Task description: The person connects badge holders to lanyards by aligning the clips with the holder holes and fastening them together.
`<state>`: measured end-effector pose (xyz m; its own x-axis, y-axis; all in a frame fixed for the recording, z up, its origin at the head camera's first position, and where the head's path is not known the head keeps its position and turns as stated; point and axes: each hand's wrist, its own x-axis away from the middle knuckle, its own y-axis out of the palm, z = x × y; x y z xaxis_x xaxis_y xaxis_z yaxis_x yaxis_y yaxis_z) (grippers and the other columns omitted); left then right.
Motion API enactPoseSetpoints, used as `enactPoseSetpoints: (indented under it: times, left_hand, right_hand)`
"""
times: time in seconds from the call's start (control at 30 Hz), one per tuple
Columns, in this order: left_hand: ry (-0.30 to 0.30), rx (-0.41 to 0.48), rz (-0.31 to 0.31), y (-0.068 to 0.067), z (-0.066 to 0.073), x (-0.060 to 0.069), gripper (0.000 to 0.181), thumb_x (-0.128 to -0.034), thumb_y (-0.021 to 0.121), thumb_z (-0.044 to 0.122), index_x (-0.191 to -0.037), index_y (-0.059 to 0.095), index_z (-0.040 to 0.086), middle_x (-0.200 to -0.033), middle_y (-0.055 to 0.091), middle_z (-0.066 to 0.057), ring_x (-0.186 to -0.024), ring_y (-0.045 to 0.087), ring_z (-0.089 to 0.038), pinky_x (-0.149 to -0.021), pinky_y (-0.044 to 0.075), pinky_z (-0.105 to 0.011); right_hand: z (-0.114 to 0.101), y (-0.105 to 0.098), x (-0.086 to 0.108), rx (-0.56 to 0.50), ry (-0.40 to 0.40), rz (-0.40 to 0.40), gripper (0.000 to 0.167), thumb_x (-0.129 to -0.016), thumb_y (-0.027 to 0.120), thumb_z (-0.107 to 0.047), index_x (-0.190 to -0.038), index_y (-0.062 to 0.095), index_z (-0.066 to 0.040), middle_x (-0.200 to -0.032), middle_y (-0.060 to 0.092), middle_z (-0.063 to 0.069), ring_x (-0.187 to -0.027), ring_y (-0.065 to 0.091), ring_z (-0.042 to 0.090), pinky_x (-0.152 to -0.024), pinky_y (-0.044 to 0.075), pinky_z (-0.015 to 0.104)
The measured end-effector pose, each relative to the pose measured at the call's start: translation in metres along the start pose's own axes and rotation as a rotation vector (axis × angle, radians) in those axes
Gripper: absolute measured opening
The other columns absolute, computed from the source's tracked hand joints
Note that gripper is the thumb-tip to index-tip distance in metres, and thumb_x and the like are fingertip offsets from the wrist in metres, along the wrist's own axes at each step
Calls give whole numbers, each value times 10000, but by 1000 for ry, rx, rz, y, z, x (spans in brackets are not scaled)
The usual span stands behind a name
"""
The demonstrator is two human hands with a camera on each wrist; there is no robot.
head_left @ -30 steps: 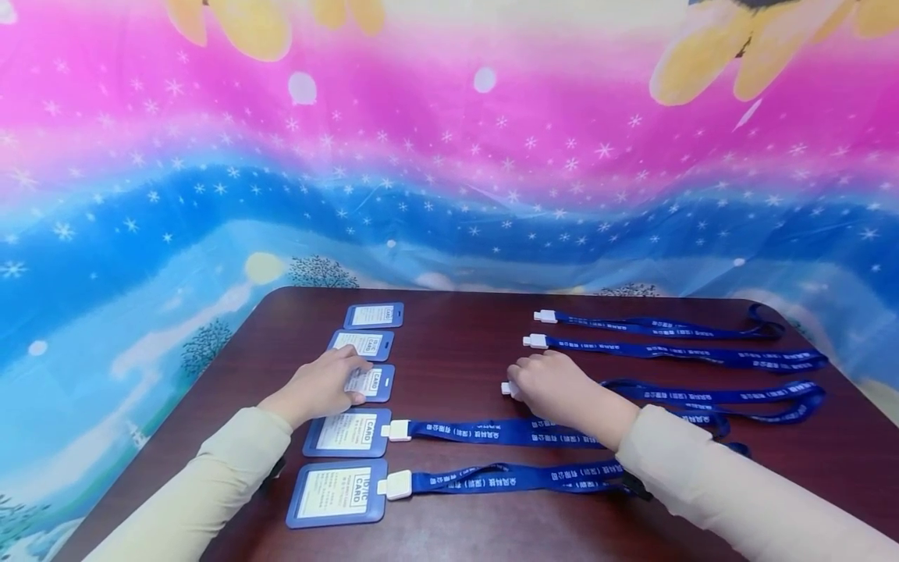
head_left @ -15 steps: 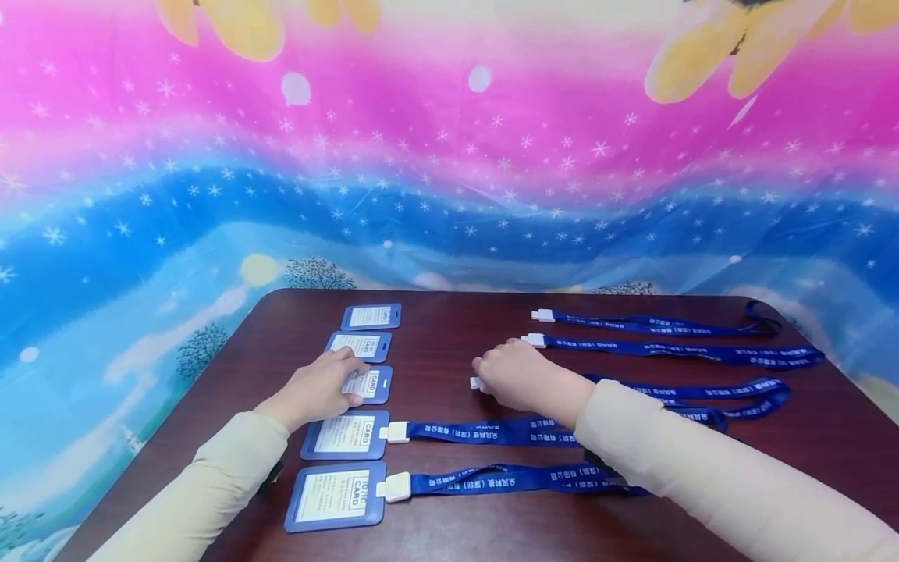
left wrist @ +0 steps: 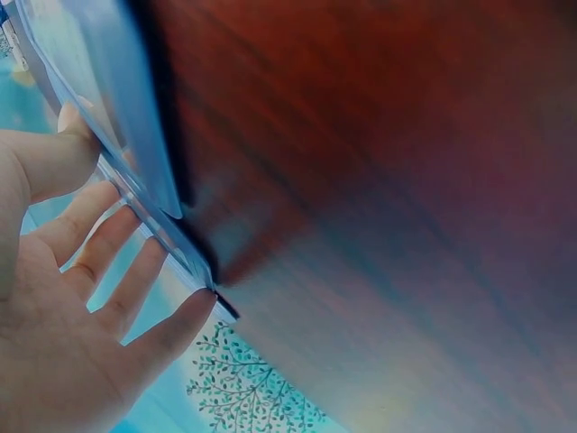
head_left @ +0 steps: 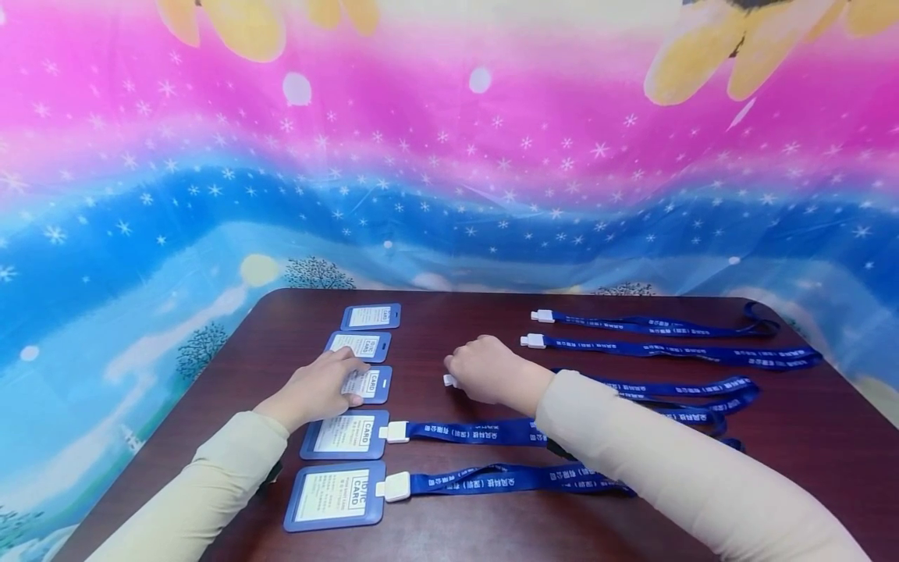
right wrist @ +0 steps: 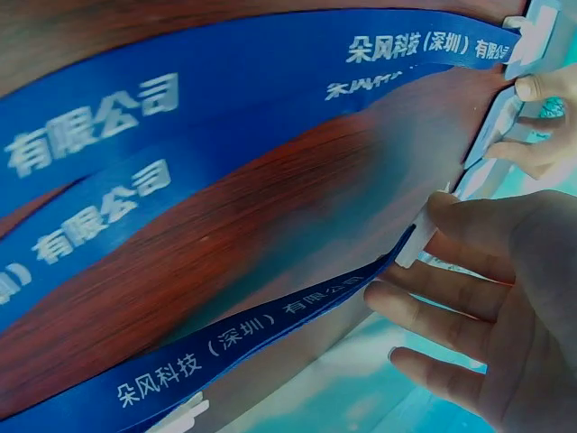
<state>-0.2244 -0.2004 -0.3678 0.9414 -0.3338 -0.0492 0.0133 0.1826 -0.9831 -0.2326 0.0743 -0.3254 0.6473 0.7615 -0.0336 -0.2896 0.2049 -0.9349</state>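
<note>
Blue-framed card holders lie in a column on the table's left side. My left hand (head_left: 314, 388) holds the middle card holder (head_left: 374, 384) by its edges, thumb on the near side and fingers on the far side. My right hand (head_left: 495, 375) pinches the white clip (head_left: 450, 382) of a blue lanyard (head_left: 709, 389), a short way right of that holder. In the right wrist view the clip (right wrist: 417, 242) sits between thumb and fingers, its printed strap trailing behind. The clip and the holder's slot end are apart. Part of the strap is hidden under the right forearm.
Two near card holders (head_left: 344, 434) (head_left: 335, 496) are joined to lanyards (head_left: 463, 432) (head_left: 492, 478) by white clips. Two far holders (head_left: 371, 316) (head_left: 375, 346) face loose lanyards (head_left: 653, 324) (head_left: 674, 349) at right. A printed cloth (head_left: 449, 156) hangs behind the dark table (head_left: 435, 312).
My right hand has moved left, pulling the lanyard's white clip toward the middle card holder; the strap has slid left behind it. My left hand has stayed on the holder.
</note>
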Motion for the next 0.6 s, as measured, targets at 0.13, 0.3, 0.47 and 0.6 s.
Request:
enactPoseSetpoints:
  times: [0.13, 0.3, 0.47, 0.6]
  left_hand:
    - [0, 2, 0, 0, 0, 0, 480, -814, 826, 208, -1252, 664, 102, -1199, 595, -82, -1069, 534, -265, -908, 514, -511]
    - [-3, 5, -3, 0, 0, 0, 486, -815, 824, 209, -1261, 661, 104, -1200, 592, -82, -1068, 529, -265, -910, 515, -506]
    - [-3, 16, -6, -1, 0, 0, 482, -820, 821, 205, -1263, 660, 103, -1205, 590, -83, -1075, 526, -269, -924, 510, -505]
    - [-2, 31, -10, -1, 0, 0, 478, -826, 816, 200, -1265, 658, 98, -1224, 585, -91, -1088, 522, -282, -936, 502, -502]
  right_hand:
    - [-7, -2, -10, 8, 9, -14, 175, -922, 709, -291, -988, 745, -133, -854, 712, -5, -767, 673, 133, -657, 554, 277]
    - [-16, -4, -22, 32, 15, -28, 206, -939, 678, -306, -1040, 745, -139, -894, 704, 3, -803, 666, 136, -691, 558, 273]
    - [-25, -2, -36, 45, 12, -44, 258, -962, 642, -338, -1105, 734, -144, -967, 704, 5, -847, 660, 130, -748, 561, 272]
    - [-31, 0, -45, 37, -5, -52, 281, -980, 617, -347, -1149, 721, -147, -1027, 704, 6, -899, 659, 130, -803, 557, 284]
